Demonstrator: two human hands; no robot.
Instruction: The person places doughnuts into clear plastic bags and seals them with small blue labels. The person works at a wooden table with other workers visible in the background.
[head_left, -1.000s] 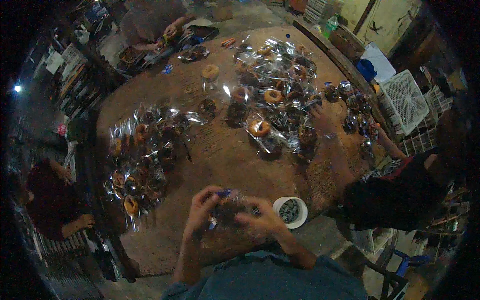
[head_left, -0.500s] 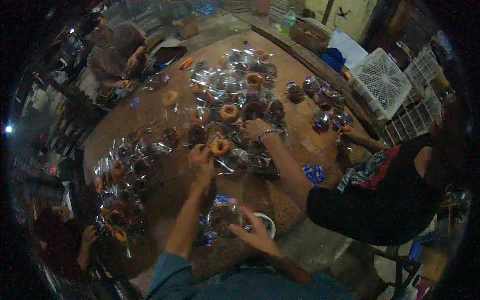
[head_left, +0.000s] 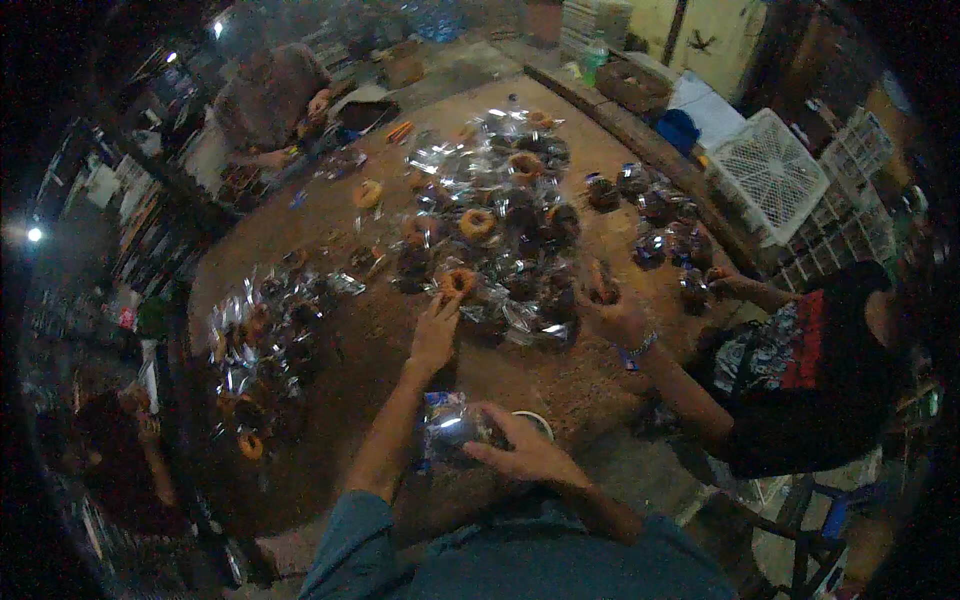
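My left hand (head_left: 436, 328) reaches forward to the near edge of a heap of ring doughnuts in clear plastic. Its fingers are stretched out, and their tips touch a light brown doughnut (head_left: 460, 283). Close to my body, my right hand (head_left: 528, 450) is closed on the right side of a clear plastic bag (head_left: 452, 428) with blue marking. Something dark shows inside the bag, partly hidden by my fingers. Behind this hand, the rim of a white bowl (head_left: 537, 420) is partly visible.
At right, a co-worker's hand (head_left: 614, 320) holds a brown doughnut. Wrapped doughnuts (head_left: 672, 215) lie beyond it, near a white plastic crate (head_left: 768, 172). Another wrapped heap (head_left: 262, 350) covers the table's left side. People sit at far left and near left.
My left hand has moved forward onto the light brown doughnut. My right hand stays at the bag. The co-worker's hand has drawn back rightward from the heap with a doughnut. The view has shifted slightly.
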